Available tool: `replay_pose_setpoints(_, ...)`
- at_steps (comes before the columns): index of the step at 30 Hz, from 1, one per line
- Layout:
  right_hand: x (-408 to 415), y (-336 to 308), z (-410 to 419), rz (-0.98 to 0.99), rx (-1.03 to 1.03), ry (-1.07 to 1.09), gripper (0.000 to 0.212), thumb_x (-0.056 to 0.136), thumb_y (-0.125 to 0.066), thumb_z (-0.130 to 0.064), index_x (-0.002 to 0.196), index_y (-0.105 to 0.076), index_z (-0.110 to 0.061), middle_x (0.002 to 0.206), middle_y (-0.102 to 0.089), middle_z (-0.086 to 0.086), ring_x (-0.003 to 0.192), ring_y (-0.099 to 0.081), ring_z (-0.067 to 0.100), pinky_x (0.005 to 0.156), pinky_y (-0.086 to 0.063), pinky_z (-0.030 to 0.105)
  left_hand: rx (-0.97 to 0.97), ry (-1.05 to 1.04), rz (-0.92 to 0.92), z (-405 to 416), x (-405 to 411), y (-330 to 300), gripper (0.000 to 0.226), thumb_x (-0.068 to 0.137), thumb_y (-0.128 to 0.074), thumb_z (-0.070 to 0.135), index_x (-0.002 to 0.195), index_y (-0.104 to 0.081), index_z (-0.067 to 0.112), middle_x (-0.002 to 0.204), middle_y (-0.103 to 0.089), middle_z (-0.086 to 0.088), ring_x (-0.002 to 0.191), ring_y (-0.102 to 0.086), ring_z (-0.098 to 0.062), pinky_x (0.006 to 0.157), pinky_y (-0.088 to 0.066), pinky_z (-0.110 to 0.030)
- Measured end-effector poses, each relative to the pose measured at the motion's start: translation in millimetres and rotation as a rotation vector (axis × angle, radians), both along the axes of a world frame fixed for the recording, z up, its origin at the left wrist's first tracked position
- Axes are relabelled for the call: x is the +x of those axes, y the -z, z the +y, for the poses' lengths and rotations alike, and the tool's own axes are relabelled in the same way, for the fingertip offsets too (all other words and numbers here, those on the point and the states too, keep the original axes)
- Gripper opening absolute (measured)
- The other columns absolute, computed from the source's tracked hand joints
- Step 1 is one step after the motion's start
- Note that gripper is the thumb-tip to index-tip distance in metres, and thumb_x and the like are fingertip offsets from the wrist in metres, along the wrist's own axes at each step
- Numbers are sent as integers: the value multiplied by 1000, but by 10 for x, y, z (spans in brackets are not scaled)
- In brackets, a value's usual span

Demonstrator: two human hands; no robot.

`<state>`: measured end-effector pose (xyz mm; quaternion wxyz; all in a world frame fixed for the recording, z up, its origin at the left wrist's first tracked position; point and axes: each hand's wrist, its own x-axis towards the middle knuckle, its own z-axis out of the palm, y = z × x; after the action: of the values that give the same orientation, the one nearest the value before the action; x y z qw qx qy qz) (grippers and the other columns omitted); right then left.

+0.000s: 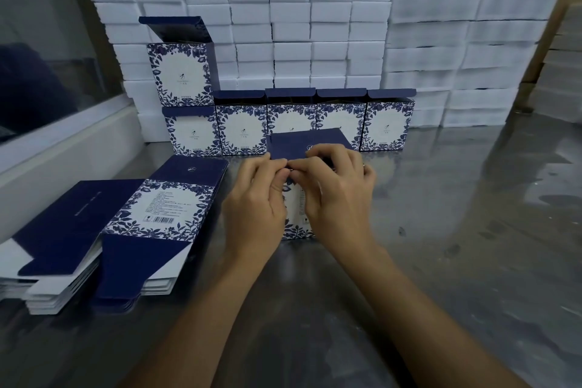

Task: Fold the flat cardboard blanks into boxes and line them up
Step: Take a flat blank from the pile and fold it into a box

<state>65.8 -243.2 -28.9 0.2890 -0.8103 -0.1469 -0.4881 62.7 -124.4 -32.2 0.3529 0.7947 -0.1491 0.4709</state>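
- Fingers [280, 167] of left hand [255, 198] curled, pinching top edge of box in progress [296, 227]; tips meeting those of right hand at box top.
- Fingers [318, 164] of right hand [337, 195] likewise curled over same top edge, grasping near dark blue lid flap [310, 142].
- Box in progress standing upright on surface [441, 230], centre of view, just in front of finished row; floral blue-and-white front panel visible between both hands, lid flap raised and tilted away behind fingertips.
- Exact part pinched (tuck flap or side tab) hidden by fingers; cannot tell which.
- Finished row [311, 126] behind: five boxes side by side, touching, floral fronts toward camera; four on right with lids up, leftmost closed.
- Sixth box [181, 72] stacked on leftmost box of row, lid open and standing up.
- Stack of flat blanks [126, 230] lying on surface at left of hands, near but apart from box in progress; top blank showing floral panel with barcode and text, dark blue flaps spread.
- White foam blocks [299, 9] piled as wall directly behind row, more piles at right.
- White ledge [78, 151] along left edge of surface, glass pane above.
- Surface grey, glossy, reflecting foam piles at right.
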Motion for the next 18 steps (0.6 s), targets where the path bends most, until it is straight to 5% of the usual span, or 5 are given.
replay_pose_setpoints(7, 125, 110, -192, 16, 116, -131, 21, 94, -67, -19, 111, -74, -8, 125, -58, 16, 113, -54, 31, 92, -49, 47, 9, -27, -4, 40, 19, -6, 22, 98, -53, 14, 109, -69, 2, 105, -68, -8, 95, -66, -27, 72, -53, -39)
replay_pose_setpoints(13, 115, 77, -201, 95, 194, -187, 16, 93, -68, -16, 104, -75, -8, 128, -54, 14, 118, -52, 29, 96, -49, 43, 0, -30, 6, 28, 13, -12, 20, 97, -55, 11, 109, -69, 2, 103, -69, -7, 94, -66, -25, 74, -49, -32)
replay_pose_setpoints(18, 90, 49, -253, 96, 264, -163, 21, 96, -66, -12, 115, -69, -4, 127, -58, 12, 111, -49, 2, 95, -33, 3, -20, -33, 24, 64, 21, -20, 22, 98, -53, 13, 108, -68, 1, 104, -69, -8, 95, -66, -27, 73, -52, -38)
